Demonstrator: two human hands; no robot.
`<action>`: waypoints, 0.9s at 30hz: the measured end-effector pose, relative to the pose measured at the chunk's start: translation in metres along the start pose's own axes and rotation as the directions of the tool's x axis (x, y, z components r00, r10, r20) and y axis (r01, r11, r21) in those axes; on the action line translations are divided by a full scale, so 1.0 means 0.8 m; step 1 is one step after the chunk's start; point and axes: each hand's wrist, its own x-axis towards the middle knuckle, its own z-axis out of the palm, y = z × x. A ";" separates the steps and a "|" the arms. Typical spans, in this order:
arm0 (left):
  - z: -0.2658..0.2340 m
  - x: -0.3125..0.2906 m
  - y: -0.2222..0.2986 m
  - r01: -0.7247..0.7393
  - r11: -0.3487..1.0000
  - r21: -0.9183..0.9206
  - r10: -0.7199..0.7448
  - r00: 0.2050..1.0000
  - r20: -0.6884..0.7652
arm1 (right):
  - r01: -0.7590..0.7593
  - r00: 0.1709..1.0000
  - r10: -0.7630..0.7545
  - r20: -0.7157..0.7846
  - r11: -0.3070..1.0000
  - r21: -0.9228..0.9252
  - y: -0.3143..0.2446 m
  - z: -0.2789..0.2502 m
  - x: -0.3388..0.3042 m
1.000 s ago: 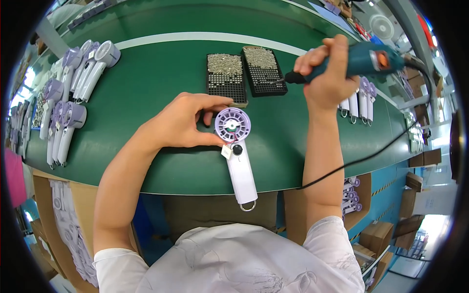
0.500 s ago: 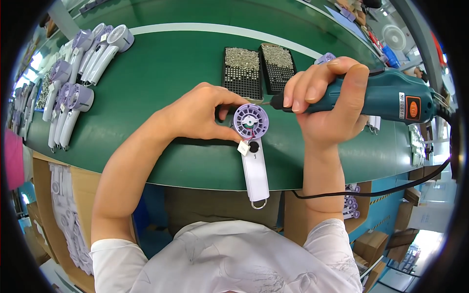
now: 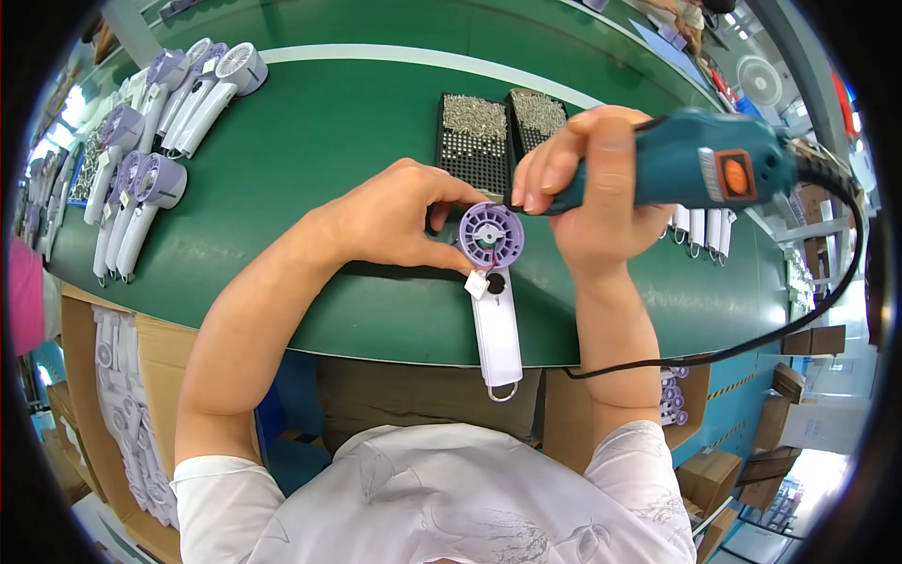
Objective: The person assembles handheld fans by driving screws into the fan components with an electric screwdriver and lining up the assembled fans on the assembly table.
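A handheld fan (image 3: pixel 498 324) with a round purple head and a white handle lies near the table's front edge, its metal loop over the edge. My left hand (image 3: pixel 409 211) grips the fan head from the left between thumb and fingers. A small white tag or connector (image 3: pixel 477 283) hangs by thin wires below the head. My right hand (image 3: pixel 601 188) is wrapped round a teal electric screwdriver (image 3: pixel 691 160) with an orange patch. The tool lies almost level, its front end close to the right upper rim of the fan head. My fingers hide its tip.
Two black trays (image 3: pixel 467 171) of small screws stand beyond the fan. Several purple and white fans (image 3: pixel 155 183) lie at the left, more white handles (image 3: pixel 703 230) at the right. A black cable (image 3: pixel 714 357) loops from the screwdriver. Boxes of parts (image 3: pixel 160 376) stand below the table.
My right hand and the screwdriver have moved left, bringing the tool's front closer to the fan head. White handles at the right now show more. My left hand still holds the fan.
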 end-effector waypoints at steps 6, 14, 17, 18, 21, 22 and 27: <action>-0.002 -0.003 0.001 0.011 1.000 -0.007 -0.011 1.000 0.011 | -0.059 0.997 0.057 -0.049 0.998 -0.031 0.007 0.026 0.005; 0.003 -0.004 -0.008 0.003 1.000 -0.011 -0.003 1.000 0.003 | -0.171 0.979 0.181 0.092 0.980 -0.107 0.010 0.017 0.011; 0.004 -0.003 -0.011 0.003 1.000 -0.011 -0.003 1.000 0.001 | -0.174 0.979 0.181 0.091 0.981 -0.088 0.011 0.017 0.010; 0.004 -0.003 -0.011 -0.001 1.000 -0.008 0.001 1.000 -0.004 | -0.173 0.980 0.180 0.089 0.981 -0.084 0.012 0.016 0.010; 0.003 -0.004 -0.012 0.005 1.000 -0.021 -0.005 1.000 -0.007 | -0.185 0.978 0.192 0.086 0.979 -0.084 0.012 0.020 0.009; 0.003 -0.004 -0.012 0.011 1.000 -0.009 -0.011 1.000 -0.001 | -0.204 0.974 0.211 0.082 0.975 -0.086 0.011 0.021 0.010; -0.002 -0.007 -0.016 -0.016 1.000 0.026 0.016 1.000 -0.002 | -0.242 0.951 0.221 0.215 0.968 0.074 0.008 0.012 0.036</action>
